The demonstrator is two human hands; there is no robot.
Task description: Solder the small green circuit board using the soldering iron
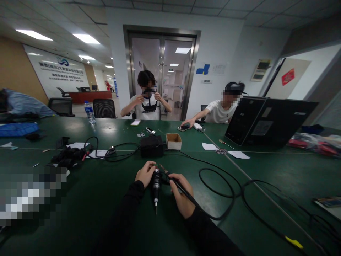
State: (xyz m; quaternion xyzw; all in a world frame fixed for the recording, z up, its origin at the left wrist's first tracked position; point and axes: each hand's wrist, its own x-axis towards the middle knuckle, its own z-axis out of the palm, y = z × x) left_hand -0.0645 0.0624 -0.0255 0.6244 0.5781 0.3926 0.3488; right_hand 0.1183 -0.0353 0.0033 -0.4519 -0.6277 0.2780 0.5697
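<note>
An electric screwdriver (156, 185), black with a metal bit, lies on the green table, its bit toward me. My left hand (145, 174) is closed round its far end, where small reddish and greenish spots show, too small to make out. In my right hand (184, 195) a soldering iron (170, 175) is held like a pen. Its tip points up and left, close to the screwdriver's far end; whether they touch I cannot tell. A black cable (217, 217) runs from the iron and loops over the table on the right.
Beyond my hands stand a black power box (151, 145) and a small open cardboard box (174, 145). Tangled black cables (69, 156) lie left. A computer case (266, 121) and a thin screwdriver (225, 143) are at right. Two people sit opposite, one reaching to a phone (183, 128).
</note>
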